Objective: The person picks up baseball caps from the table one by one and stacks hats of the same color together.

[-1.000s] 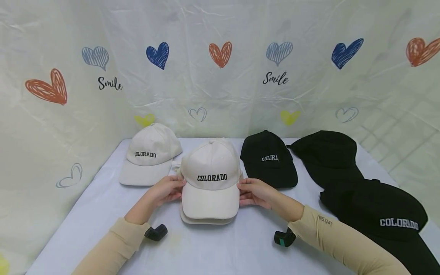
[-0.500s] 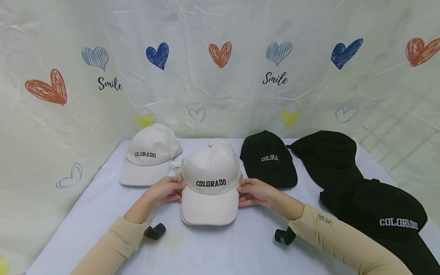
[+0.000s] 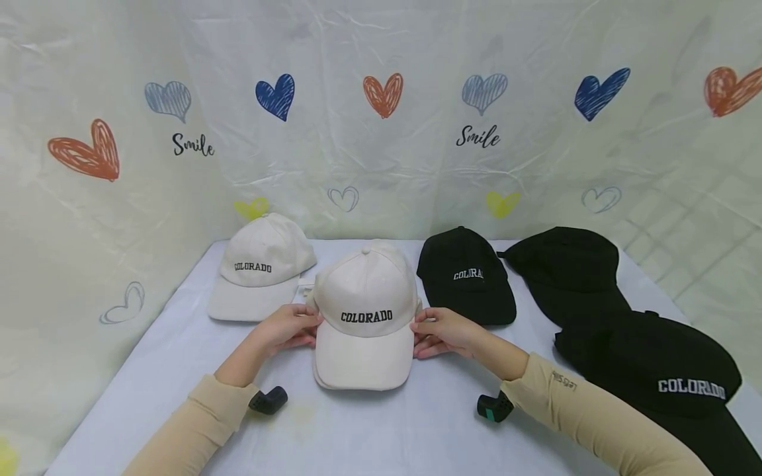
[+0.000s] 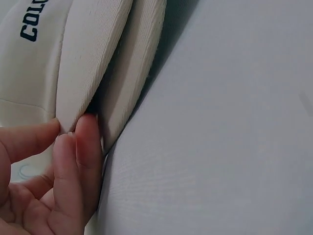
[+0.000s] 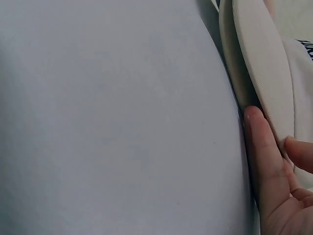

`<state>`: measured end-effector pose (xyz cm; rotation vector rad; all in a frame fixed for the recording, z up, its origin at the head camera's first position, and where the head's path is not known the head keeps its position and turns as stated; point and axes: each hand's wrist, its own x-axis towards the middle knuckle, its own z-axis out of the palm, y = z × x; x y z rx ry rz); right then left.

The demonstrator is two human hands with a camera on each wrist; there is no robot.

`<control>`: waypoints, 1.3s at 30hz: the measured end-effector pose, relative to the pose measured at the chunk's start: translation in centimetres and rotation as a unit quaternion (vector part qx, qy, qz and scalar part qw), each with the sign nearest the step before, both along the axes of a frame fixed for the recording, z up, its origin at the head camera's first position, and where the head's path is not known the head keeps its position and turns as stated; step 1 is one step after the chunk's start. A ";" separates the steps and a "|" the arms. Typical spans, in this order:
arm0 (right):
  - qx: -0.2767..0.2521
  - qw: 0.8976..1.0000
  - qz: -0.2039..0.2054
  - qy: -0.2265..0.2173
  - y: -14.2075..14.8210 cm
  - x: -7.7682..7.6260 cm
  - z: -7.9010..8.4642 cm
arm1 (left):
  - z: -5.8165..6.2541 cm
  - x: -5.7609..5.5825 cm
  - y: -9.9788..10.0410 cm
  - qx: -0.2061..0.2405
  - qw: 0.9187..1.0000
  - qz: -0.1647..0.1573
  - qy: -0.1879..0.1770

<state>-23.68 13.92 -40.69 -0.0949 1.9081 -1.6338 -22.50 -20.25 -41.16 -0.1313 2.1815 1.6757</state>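
Observation:
A cream baseball cap (image 3: 364, 284) with COLORADO lettering sits on top of a second cream cap (image 4: 129, 73), whose brim shows just below the upper one in both wrist views. My left hand (image 3: 290, 328) pinches the left corner of the upper brim (image 4: 85, 63) between thumb and fingers. On the opposite side, my right hand (image 3: 443, 332) pinches the right corner of that brim (image 5: 264, 63). In the right wrist view one finger reaches into the gap between the two brims. Most of the lower cap is hidden.
Another cream cap (image 3: 262, 264) lies at the back left of the white table (image 3: 369, 436). Three black caps stand on the right: one upright cap (image 3: 464, 277), one behind (image 3: 562, 264), one nearer (image 3: 649, 363). Small black devices (image 3: 269, 400) sit at the wrists.
Between one second and half a second ago, the upper cap's front tipped down and its brim lowered over the lower brim. Since then both hands and caps have stayed nearly still.

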 end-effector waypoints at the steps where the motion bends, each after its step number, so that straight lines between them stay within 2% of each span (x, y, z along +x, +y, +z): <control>1: 0.001 1.000 -0.001 0.001 0.1 0.0 0.0 | 0.0 0.0 0.0 -0.002 1.000 0.001 0.000; 10: 0.008 1.000 0.006 0.010 0.5 0.1 0.0 | -0.2 -0.1 0.1 -0.006 1.000 0.010 0.001; 14: 0.020 0.999 0.013 0.033 1.0 0.6 0.3 | 0.0 0.2 -0.1 -0.003 1.000 0.004 0.004; 18: 0.021 0.998 0.014 0.065 1.6 1.0 0.8 | 0.3 0.6 -0.5 0.004 1.000 -0.004 0.025; 21: 0.019 0.996 0.016 0.091 2.0 1.2 1.1 | 0.8 0.8 -0.9 -0.002 0.999 -0.004 0.047; 26: 0.023 0.990 0.025 0.137 2.0 1.6 2.0 | 2.3 1.4 -1.6 -0.033 0.994 0.012 0.101; 32: 0.011 0.982 0.037 0.187 1.0 2.3 3.4 | 4.2 2.0 -2.6 -0.057 0.983 0.033 0.172; 36: -0.009 0.976 0.042 0.212 -0.2 2.8 4.3 | 4.8 2.5 -3.3 -0.066 0.974 0.050 0.210; 39: -0.025 0.973 0.047 0.226 -1.6 3.2 4.7 | 5.2 2.8 -4.0 -0.070 0.965 0.056 0.248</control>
